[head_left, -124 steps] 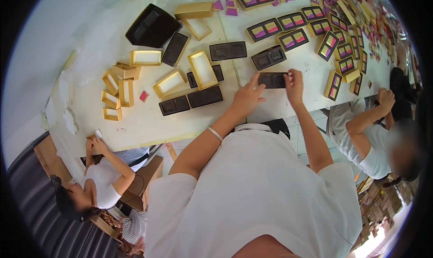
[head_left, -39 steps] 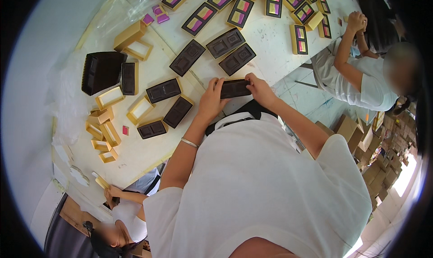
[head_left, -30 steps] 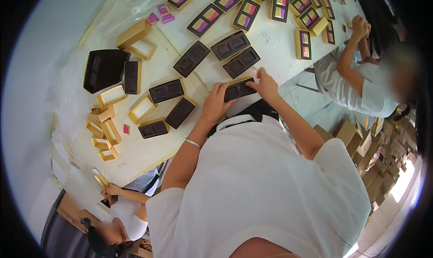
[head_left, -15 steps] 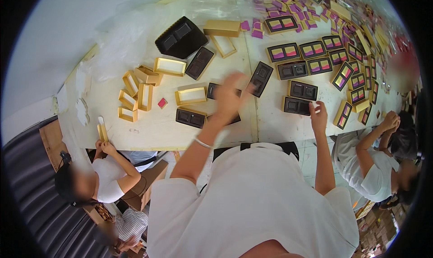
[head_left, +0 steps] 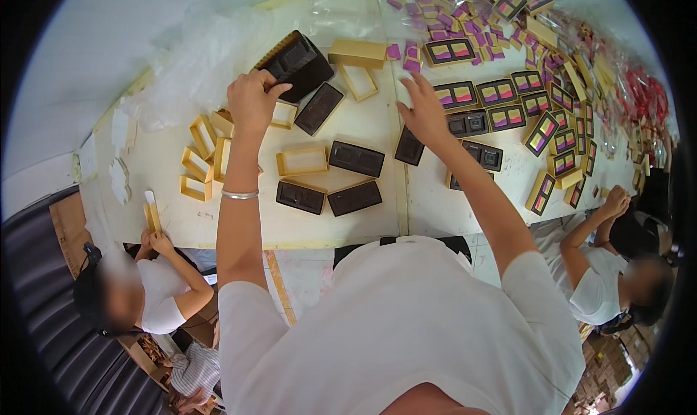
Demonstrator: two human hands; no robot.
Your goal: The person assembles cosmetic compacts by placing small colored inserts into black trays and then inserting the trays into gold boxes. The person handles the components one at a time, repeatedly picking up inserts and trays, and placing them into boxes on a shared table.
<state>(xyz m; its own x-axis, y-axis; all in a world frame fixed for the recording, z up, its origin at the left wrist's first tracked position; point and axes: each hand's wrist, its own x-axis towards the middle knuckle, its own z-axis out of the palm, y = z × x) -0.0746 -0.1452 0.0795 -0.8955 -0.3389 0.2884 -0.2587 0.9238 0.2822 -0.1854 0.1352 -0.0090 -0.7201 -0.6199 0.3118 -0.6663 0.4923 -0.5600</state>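
My left hand [head_left: 250, 99] is up on the black stack [head_left: 296, 63] at the far edge of the counter [head_left: 174, 219] now, fingers curled over its near corner; half a second ago it was blurred in mid-air above the middle trays. My right hand [head_left: 425, 114] has left the tray at the front and is spread flat further back, its heel over a dark tray [head_left: 409, 147], fingertips near the filled boxes [head_left: 450, 52].

My long pale work table [head_left: 377, 230], crowded with box parts.

Dark trays [head_left: 356, 159] lie flat near my edge, gold frames [head_left: 302, 161] cluster to my left, filled pink-and-yellow trays [head_left: 496, 92] spread rightward, loose purple pieces [head_left: 435, 24] and clear plastic sheeting [head_left: 196, 66] sit farther back.
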